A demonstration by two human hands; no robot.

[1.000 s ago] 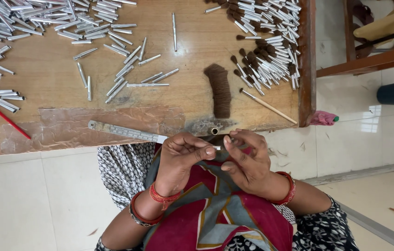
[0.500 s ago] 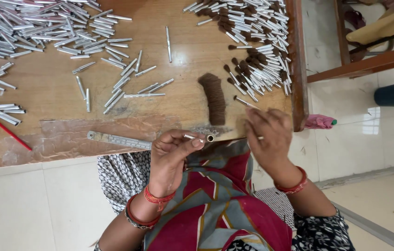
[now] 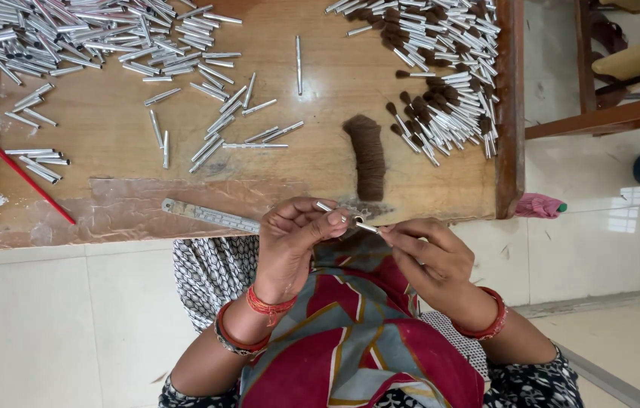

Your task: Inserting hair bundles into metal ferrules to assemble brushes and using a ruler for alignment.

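A low wooden board (image 3: 320, 98) on pale floor tiles — at its near edge, the left hand (image 3: 293, 242) pinches a small metal tube (image 3: 346, 219) (fingers clamped); right hand (image 3: 429, 257) fingertips close on its end.

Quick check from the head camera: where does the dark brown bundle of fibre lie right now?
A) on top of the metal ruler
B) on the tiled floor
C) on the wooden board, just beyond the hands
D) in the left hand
C: the brown fibre bundle lies on the wooden board, just beyond the left hand and right hand, which pinch a small metal tube.
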